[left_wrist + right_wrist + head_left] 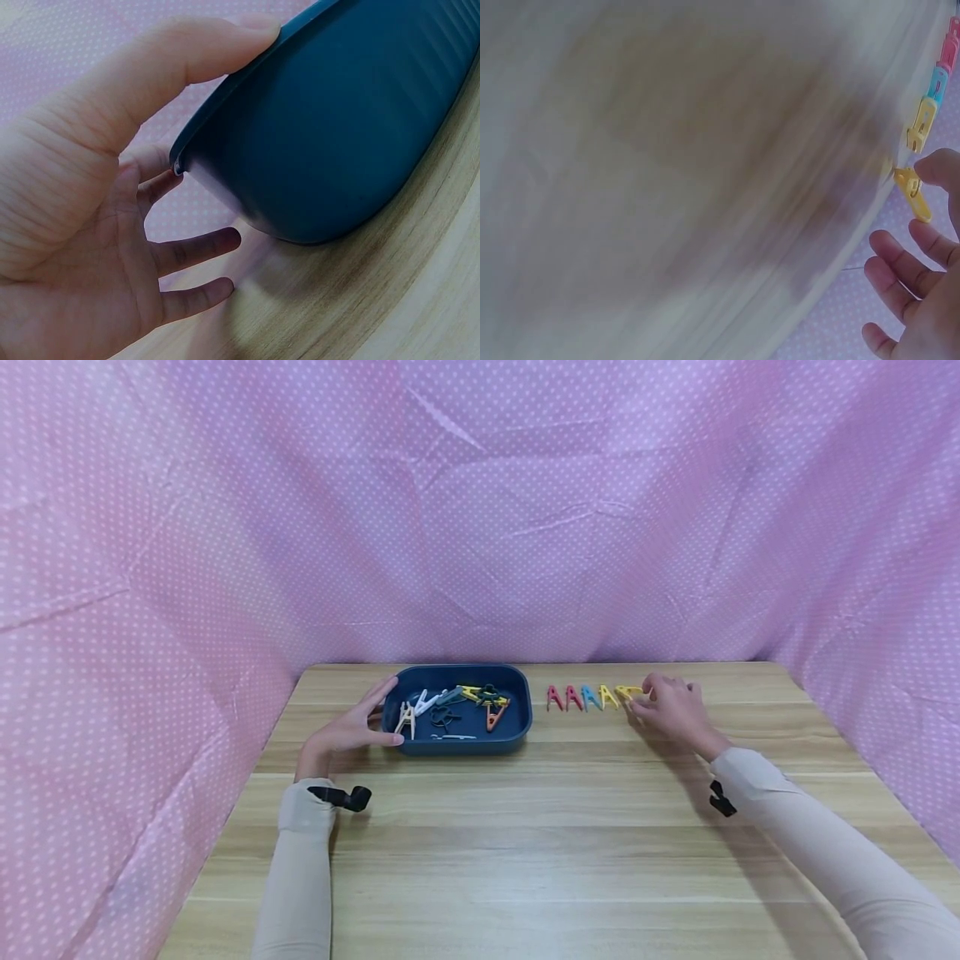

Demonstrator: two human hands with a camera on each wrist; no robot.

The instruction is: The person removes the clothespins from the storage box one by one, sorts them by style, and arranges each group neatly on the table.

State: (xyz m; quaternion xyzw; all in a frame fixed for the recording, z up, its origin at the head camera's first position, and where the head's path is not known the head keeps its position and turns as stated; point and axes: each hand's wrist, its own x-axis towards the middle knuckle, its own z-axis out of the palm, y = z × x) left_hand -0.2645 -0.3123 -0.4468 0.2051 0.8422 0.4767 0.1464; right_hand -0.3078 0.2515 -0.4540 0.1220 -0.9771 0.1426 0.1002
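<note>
Currently, a yellow clip (pixel 911 193) ending the clip row (pixel 588 694) is pinched by the right hand (pixel 673 707), between thumb and forefinger; the blue tray (pixel 465 747) is touched by the left hand (pixel 351 727), spread wide.

left sleeve (pixel 294 893): lower left of head view, full-length, pale beige, plain; cuff (pixel 303 810) looser | left wrist mount (pixel 343 797): black, flat band, stubby rounded end | right sleeve (pixel 828 852): lower right, same pale beige, lightly creased | right wrist mount (pixel 722 800): black, small, angular | left hand (pixel 349 727), right hand (pixel 672 712): bare
</note>
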